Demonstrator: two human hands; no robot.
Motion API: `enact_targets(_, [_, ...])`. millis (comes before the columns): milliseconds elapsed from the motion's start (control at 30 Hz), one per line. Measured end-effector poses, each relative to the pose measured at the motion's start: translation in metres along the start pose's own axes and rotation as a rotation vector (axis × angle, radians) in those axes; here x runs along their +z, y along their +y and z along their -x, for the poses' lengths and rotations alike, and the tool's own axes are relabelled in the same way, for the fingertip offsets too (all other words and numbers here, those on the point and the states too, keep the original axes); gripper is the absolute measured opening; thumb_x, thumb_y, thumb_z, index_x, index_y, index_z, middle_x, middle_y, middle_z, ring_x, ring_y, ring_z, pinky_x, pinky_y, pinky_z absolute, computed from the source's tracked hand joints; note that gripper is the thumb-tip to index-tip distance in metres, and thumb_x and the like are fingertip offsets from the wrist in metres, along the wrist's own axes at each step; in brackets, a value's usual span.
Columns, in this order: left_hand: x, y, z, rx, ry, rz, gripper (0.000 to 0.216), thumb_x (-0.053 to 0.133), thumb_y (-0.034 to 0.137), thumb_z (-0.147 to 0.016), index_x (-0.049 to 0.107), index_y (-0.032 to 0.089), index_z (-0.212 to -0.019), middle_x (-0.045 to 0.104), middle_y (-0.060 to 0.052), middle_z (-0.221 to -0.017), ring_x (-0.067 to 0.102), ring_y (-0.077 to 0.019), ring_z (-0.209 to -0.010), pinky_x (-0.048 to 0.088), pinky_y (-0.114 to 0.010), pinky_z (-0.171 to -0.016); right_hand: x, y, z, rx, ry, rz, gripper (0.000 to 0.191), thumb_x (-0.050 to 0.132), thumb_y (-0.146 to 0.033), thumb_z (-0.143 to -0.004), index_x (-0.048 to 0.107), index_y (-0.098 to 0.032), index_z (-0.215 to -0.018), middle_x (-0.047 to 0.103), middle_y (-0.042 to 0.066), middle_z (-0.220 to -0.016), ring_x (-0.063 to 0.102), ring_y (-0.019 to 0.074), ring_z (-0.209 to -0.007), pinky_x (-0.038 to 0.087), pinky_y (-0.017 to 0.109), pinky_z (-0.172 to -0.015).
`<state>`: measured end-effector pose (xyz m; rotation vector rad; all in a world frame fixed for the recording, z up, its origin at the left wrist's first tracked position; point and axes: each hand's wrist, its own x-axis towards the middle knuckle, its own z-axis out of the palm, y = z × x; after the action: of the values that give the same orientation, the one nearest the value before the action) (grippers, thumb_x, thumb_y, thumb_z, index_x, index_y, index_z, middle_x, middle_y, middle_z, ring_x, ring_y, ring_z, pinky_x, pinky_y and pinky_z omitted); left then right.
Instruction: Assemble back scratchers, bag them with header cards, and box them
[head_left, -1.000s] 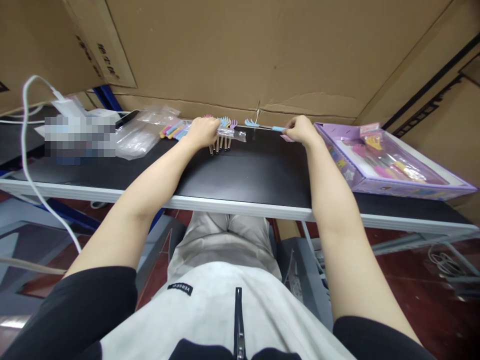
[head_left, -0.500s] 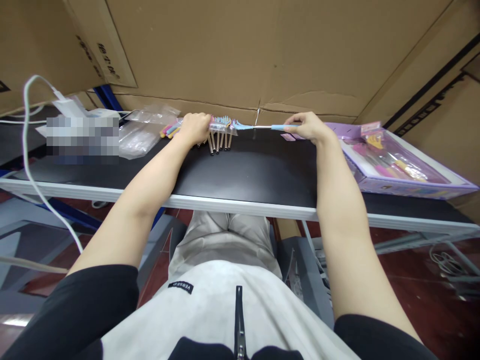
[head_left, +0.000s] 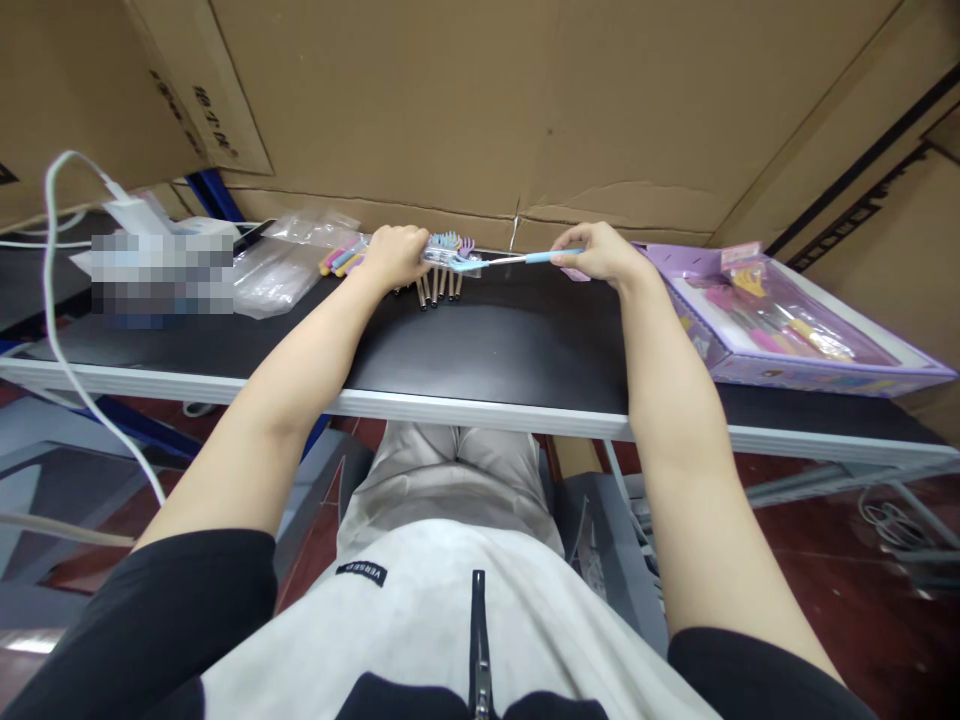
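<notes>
My left hand [head_left: 394, 257] is closed on a clear plastic bag [head_left: 444, 258] that holds several small forks with coloured heads and metal handles [head_left: 437, 287], at the far edge of the black table [head_left: 495, 350]. My right hand [head_left: 596, 254] pinches the blue handle of a single blue fork [head_left: 504, 260] held level, its head touching the bag's opening. More coloured handles [head_left: 340, 259] lie just left of my left hand.
Crumpled clear bags [head_left: 281, 270] lie at the left, beside a white charger and cable [head_left: 124, 210]. A purple box [head_left: 795, 335] of coloured utensils sits at the right. Large cardboard sheets [head_left: 480, 110] stand behind the table.
My right hand has carried the blue fork leftward until its head reaches the bag in my left hand. The left hand has shifted slightly left with the bag.
</notes>
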<state>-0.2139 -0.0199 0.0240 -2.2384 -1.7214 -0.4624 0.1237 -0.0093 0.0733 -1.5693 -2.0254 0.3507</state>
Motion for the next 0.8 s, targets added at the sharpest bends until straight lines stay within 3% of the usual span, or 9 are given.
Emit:
enact_targets(233, [0.002,-0.001,0.000,0.043,0.009,0.037,0.028,0.059,0.037,-0.094,0.072,0.022,-0.114,0.075,-0.016,-0.112,0.068,-0.0347,-0.110,0.052,-0.045,-0.098,0.003,-0.002,0.000,-0.027,-0.008,-0.020,0.047,0.095,-0.057,-0.074,0.081,-0.019,-0.098,0.077,0.009,-0.088,0.068,0.0247,-0.086,0.059,0.040,-0.083])
enact_targets(500, [0.001,-0.005,0.000,0.019,0.028,0.056,0.027,0.058,0.035,-0.094,0.072,0.022,-0.113,0.074,-0.015,-0.106,0.068,-0.0344,-0.108,0.052,-0.045,-0.097,-0.007,-0.002,0.005,0.017,0.025,-0.001,0.031,0.095,-0.042,-0.078,0.077,-0.018,-0.089,0.077,0.010,-0.090,0.070,0.0261,-0.091,0.059,0.043,-0.090])
enact_targets(667, [0.001,-0.003,0.000,0.017,0.023,0.045,0.030,0.059,0.035,-0.094,0.072,0.019,-0.116,0.074,-0.016,-0.109,0.067,-0.0358,-0.111,0.051,-0.046,-0.099,-0.001,0.002,-0.002,-0.076,0.038,-0.025,0.035,0.095,-0.047,-0.076,0.078,-0.019,-0.088,0.076,0.010,-0.088,0.070,0.0269,-0.093,0.058,0.043,-0.091])
enact_targets(800, [0.004,-0.002,-0.002,0.012,0.004,0.046,0.031,0.059,0.035,-0.095,0.071,0.018,-0.116,0.074,-0.017,-0.114,0.067,-0.0363,-0.115,0.050,-0.045,-0.101,0.006,0.009,-0.011,-0.151,-0.009,-0.092,0.044,0.098,-0.055,-0.071,0.078,-0.020,-0.086,0.073,0.008,-0.078,0.067,0.0253,-0.083,0.058,0.042,-0.081])
